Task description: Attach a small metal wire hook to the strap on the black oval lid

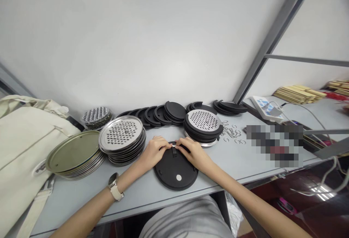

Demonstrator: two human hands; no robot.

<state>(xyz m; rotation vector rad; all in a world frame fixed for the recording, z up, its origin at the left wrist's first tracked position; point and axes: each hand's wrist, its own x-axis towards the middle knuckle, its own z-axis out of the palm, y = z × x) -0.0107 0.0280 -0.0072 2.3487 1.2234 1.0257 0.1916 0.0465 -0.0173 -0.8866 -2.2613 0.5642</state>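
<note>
A round black disc (174, 172) with a pale round spot lies flat on the grey table, near its front edge. At the disc's far rim, my left hand (156, 151) and my right hand (192, 151) meet, thumbs and fingers pinched on a small shiny metal ring (173, 146) beside a short black strap (174, 153). Most of the ring is hidden by my fingertips. To the right, a perforated metal plate (204, 120) rests on stacked black discs. Loose metal rings and clips (231, 132) lie scattered beyond that stack.
Stacked grater plates (122, 134) and olive-green round plates (75, 152) stand to the left, beside a cream bag (24, 158). More black discs (176, 111) line the wall. A metal post (272, 45) rises at the right, near a white power strip (265, 107).
</note>
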